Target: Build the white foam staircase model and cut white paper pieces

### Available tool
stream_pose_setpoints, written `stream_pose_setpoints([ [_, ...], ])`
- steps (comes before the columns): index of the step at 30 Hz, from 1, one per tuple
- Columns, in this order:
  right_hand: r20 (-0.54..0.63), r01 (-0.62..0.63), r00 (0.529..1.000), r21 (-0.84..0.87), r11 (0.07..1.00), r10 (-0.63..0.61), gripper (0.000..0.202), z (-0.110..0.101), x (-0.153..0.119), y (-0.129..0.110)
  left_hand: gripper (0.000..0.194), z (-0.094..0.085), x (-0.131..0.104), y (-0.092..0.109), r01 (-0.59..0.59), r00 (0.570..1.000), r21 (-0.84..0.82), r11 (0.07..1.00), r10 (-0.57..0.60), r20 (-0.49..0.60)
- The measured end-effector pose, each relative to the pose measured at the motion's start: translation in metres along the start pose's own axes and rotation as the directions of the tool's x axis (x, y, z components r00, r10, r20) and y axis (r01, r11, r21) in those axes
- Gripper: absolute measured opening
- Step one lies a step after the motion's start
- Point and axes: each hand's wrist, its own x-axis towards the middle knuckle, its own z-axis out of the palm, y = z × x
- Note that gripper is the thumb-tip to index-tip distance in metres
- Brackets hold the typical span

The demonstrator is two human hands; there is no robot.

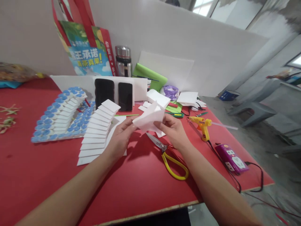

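A thin white sheet of paper [148, 121], bent or folded, is held above the table between my two hands. My left hand [123, 135] pinches its left edge, while the fingers of my right hand [171, 128] close on its right side. Just left of my left hand, overlapping white strips [97, 135] form a curved staircase on a white board. Below the paper lies a pair of scissors [164, 149] with yellow handles, partly beside my right forearm. Behind the paper are white pads [158, 99] and small white pieces.
A yellow glue gun [202, 125] and a purple power socket [231, 158] with cords lie at right. A blue-and-white model [50, 125] with steps stands left. Two phones [125, 97] lean at the back, near a steel flask [123, 62] and a shopping bag [89, 53].
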Motion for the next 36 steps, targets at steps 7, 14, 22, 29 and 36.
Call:
stream_pose_setpoints([
  [7, 0.148, -0.357, 0.934, 0.412, 0.838, 0.325, 0.033, 0.006, -0.002, -0.004, 0.051, 0.005, -0.002, 0.008, 0.229, 0.968, -0.155, 0.961, -0.207, 0.144],
  [14, 0.096, -0.339, 0.94, 0.377, 0.862, 0.328, 0.032, -0.007, 0.002, -0.004, 0.038, -0.006, 0.005, 0.009, 0.228, 0.971, -0.225, 0.947, -0.238, -0.017],
  [22, 0.199, -0.316, 0.941, 0.227, 0.921, 0.274, 0.041, -0.022, 0.006, 0.004, 0.031, -0.012, 0.009, 0.018, 0.077, 0.983, -0.101, 0.992, -0.093, -0.161],
  [29, 0.117, -0.25, 0.966, 0.209, 0.945, 0.229, 0.035, -0.029, 0.009, -0.003, 0.032, -0.025, 0.014, 0.013, 0.087, 0.984, -0.015, 0.996, -0.088, -0.152],
  [36, 0.131, -0.262, 0.962, 0.205, 0.943, 0.239, 0.034, -0.031, 0.011, 0.003, 0.031, -0.025, 0.014, 0.009, 0.079, 0.994, -0.011, 0.997, -0.08, -0.07],
])
